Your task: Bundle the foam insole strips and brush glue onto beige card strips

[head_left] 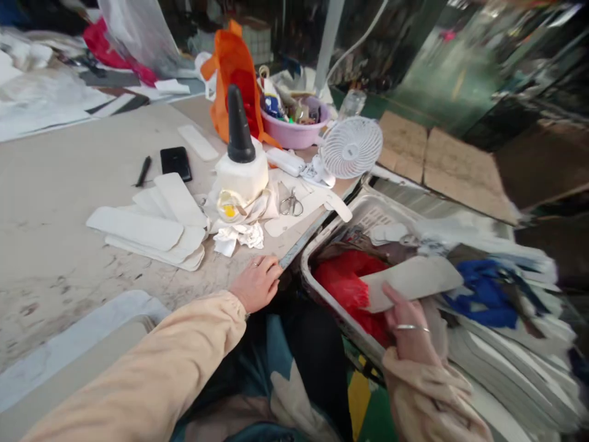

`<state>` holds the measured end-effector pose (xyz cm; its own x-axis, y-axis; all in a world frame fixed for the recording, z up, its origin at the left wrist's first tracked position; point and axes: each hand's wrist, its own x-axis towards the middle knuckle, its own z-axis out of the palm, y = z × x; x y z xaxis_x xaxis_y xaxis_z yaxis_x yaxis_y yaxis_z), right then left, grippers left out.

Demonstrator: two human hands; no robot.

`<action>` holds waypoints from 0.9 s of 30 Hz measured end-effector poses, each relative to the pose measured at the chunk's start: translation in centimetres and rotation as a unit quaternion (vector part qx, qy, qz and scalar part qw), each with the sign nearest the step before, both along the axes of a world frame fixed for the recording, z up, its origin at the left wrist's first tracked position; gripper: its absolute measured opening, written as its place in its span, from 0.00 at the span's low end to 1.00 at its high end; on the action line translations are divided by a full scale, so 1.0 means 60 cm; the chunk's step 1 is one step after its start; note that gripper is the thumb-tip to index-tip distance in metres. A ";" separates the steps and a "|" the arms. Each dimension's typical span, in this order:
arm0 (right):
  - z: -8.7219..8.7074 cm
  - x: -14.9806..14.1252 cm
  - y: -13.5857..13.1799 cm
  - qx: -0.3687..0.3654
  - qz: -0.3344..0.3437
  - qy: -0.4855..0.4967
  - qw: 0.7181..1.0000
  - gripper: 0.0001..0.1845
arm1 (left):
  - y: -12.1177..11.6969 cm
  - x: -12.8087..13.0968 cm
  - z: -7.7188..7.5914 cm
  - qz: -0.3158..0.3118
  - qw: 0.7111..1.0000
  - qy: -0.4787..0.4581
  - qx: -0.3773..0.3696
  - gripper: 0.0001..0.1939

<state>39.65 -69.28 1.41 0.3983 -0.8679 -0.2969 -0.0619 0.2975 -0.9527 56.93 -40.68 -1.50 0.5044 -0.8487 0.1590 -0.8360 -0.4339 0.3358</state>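
Observation:
My left hand [256, 283] rests on the table edge, its fingers loosely bent and holding nothing. My right hand [409, 319] grips a flat, off-white strip with a rounded end [418, 279], thumb on top; the fingers beneath are hidden. The strip is above a grey plastic basket [317, 285], next to a red plastic bag [352, 276] inside it. Beyond my left hand are crumpled white paper [239, 238] and a loose pile of similar white pieces [138, 228]. A white bottle with a tall black nozzle [243, 175] stands behind the paper, and small scissors [291, 204] lie beside it.
A white fan [350, 147], a lilac basin of odds and ends [297, 134] and an orange bag [235, 80] stand farther back. A black phone-like object [175, 163] lies on the table [92, 178]. Blue cloth [483, 294] and stacked sheets [510, 368] are at right, near cardboard [464, 172].

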 end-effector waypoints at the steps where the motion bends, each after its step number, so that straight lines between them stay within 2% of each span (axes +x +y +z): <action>1: 0.021 -0.021 0.013 0.003 -0.014 -0.015 1.000 0.22 | 0.001 0.001 -0.001 0.001 1.000 -0.004 0.002 0.10; 3: 0.066 -0.062 0.045 -0.002 -0.037 -0.055 0.998 0.24 | -0.003 0.002 0.001 0.003 1.000 0.001 0.009 0.09; 5: 0.109 -0.098 0.080 -0.032 -0.058 -0.095 0.993 0.25 | -0.016 -0.002 0.016 0.015 0.999 0.034 0.007 0.08; 7: 0.146 -0.125 0.114 -0.065 -0.068 -0.117 0.989 0.25 | -0.032 -0.019 0.046 0.035 0.992 0.113 -0.044 0.13; 8: 0.160 -0.135 0.130 -0.070 -0.062 -0.125 0.988 0.25 | -0.038 -0.035 0.066 0.039 0.979 0.177 -0.094 0.17; 9: 0.172 -0.143 0.147 -0.069 -0.049 -0.134 0.987 0.25 | -0.040 -0.055 0.087 0.034 0.955 0.253 -0.155 0.21; 10: 0.180 -0.147 0.164 -0.063 -0.034 -0.143 0.987 0.25 | -0.036 -0.079 0.108 0.014 0.918 0.334 -0.212 0.26; 12: 0.186 -0.150 0.202 -0.040 -0.006 -0.161 0.986 0.24 | -0.012 -0.131 0.143 -0.052 0.832 0.477 -0.278 0.34; 13: 0.184 -0.148 0.222 -0.026 0.005 -0.166 0.986 0.25 | 0.008 -0.157 0.155 -0.085 0.804 0.520 -0.274 0.38; 14: 0.180 -0.143 0.243 -0.007 0.016 -0.167 0.986 0.25 | 0.031 -0.180 0.163 -0.104 0.793 0.541 -0.259 0.43; 15: 0.173 -0.137 0.265 0.015 0.031 -0.164 0.986 0.25 | 0.058 -0.199 0.166 -0.099 0.799 0.543 -0.241 0.46; 17: 0.155 -0.121 0.310 0.066 0.076 -0.150 0.984 0.25 | 0.117 -0.228 0.163 -0.028 0.812 0.543 -0.211 0.42; 18: 0.146 -0.112 0.333 0.091 0.103 -0.142 0.980 0.25 | 0.150 -0.237 0.158 0.024 0.805 0.557 -0.203 0.38; 20: 0.131 -0.093 0.376 0.139 0.159 -0.130 0.969 0.24 | 0.218 -0.253 0.147 0.112 0.758 0.608 -0.207 0.30; 22: 0.123 -0.075 0.413 0.175 0.210 -0.127 0.953 0.24 | 0.286 -0.267 0.143 0.165 0.704 0.651 -0.233 0.27; 23: 0.121 -0.064 0.429 0.186 0.233 -0.129 0.946 0.24 | 0.318 -0.273 0.145 0.184 0.690 0.655 -0.247 0.26; 24: 0.121 -0.053 0.443 0.189 0.255 -0.134 0.939 0.25 | 0.349 -0.278 0.150 0.201 0.693 0.644 -0.254 0.25; 25: 0.122 -0.040 0.455 0.185 0.274 -0.142 0.933 0.26 | 0.379 -0.280 0.157 0.219 0.711 0.618 -0.255 0.24; 27: 0.124 -0.008 0.480 0.165 0.309 -0.160 0.923 0.28 | 0.436 -0.276 0.177 0.253 0.768 0.537 -0.241 0.20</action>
